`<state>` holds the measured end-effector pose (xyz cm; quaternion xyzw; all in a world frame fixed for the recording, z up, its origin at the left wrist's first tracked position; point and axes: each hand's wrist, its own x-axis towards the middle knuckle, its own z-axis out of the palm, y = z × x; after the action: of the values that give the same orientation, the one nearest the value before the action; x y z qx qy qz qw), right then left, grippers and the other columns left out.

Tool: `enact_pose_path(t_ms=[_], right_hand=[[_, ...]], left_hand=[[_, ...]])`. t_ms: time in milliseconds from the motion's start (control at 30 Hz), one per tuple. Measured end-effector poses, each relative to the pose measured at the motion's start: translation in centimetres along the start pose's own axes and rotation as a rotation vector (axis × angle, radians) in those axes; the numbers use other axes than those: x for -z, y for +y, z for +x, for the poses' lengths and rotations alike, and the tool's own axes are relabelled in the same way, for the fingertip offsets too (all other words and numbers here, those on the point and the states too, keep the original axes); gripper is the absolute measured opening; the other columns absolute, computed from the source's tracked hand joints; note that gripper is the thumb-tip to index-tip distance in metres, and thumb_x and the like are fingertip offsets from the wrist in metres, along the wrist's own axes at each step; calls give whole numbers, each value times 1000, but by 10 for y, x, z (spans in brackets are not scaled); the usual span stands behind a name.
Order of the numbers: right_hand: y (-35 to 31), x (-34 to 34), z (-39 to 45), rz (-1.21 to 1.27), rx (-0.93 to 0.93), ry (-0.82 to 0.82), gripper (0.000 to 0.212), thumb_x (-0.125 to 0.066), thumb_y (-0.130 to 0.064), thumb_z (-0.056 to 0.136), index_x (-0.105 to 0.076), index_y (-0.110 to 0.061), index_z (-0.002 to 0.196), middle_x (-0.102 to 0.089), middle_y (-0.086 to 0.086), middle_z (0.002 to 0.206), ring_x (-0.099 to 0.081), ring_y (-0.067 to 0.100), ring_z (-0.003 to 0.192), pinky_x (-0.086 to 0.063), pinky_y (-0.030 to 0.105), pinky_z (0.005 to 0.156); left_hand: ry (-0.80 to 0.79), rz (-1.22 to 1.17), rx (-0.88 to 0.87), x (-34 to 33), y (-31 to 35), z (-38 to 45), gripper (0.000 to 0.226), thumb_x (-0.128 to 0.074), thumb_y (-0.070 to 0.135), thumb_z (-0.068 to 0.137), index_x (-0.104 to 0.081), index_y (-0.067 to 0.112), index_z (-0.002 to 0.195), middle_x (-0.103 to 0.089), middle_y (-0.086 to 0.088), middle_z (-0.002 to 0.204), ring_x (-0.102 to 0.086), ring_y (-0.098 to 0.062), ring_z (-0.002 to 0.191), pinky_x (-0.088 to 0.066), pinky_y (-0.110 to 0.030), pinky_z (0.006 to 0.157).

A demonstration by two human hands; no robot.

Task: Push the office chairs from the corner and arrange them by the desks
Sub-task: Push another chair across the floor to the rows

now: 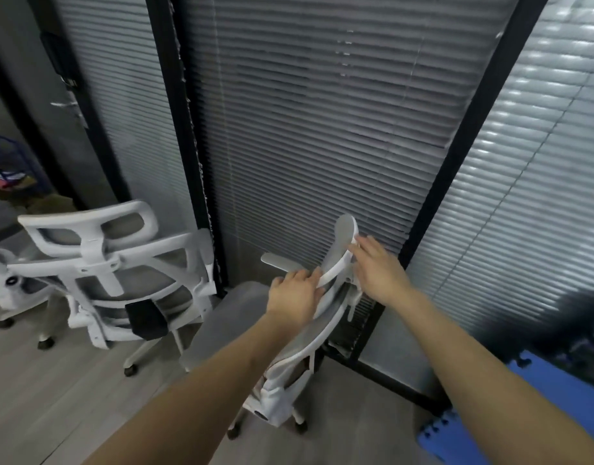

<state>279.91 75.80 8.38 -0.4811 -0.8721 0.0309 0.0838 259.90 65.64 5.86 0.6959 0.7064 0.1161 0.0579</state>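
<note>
A white-framed office chair [290,370] with grey mesh stands in the corner, close to the glass wall with blinds. My left hand [293,295] grips the white top bar of its backrest. My right hand [377,268] lies against the back of its grey headrest [342,234], fingers fairly straight. A second white and grey chair [114,273] stands to the left, its back towards me. Part of a third chair [2,280] shows at the far left edge.
Black-framed glass partitions with closed blinds [322,129] enclose the corner. Blue foam floor mats [537,411] lie at the lower right. Bags [7,169] sit behind the glass door at the left. Wood-look floor [54,397] spreads to the lower left.
</note>
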Motion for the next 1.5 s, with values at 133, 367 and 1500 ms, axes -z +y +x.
enact_pose_path(t_ms=[133,367,1500], right_hand=[[27,-6,35,-83,144,-91,48,-43,-35,110,-35,-31,157,-22,-8,170,-2,18,160,-18,48,124],[44,-2,48,76,369,-99,40,-49,-52,100,-55,-30,133,-57,-10,138,-39,20,144,-22,45,126],[-305,-86,-116,-93,-117,352,52,-42,-71,97,-63,-24,105,-58,-1,100,-51,24,94,-40,43,85]], left_hand=[[0,48,45,0,10,16,40,-36,46,106,-47,30,141,-62,2,120,-61,-27,115,-41,-41,93],[47,31,157,-8,23,-5,53,-59,14,92,-48,34,139,-59,7,120,-61,-24,109,-37,-39,86],[44,-91,62,29,-233,-178,72,-44,0,96,-27,26,162,-30,0,168,-42,-25,147,-39,-49,115]])
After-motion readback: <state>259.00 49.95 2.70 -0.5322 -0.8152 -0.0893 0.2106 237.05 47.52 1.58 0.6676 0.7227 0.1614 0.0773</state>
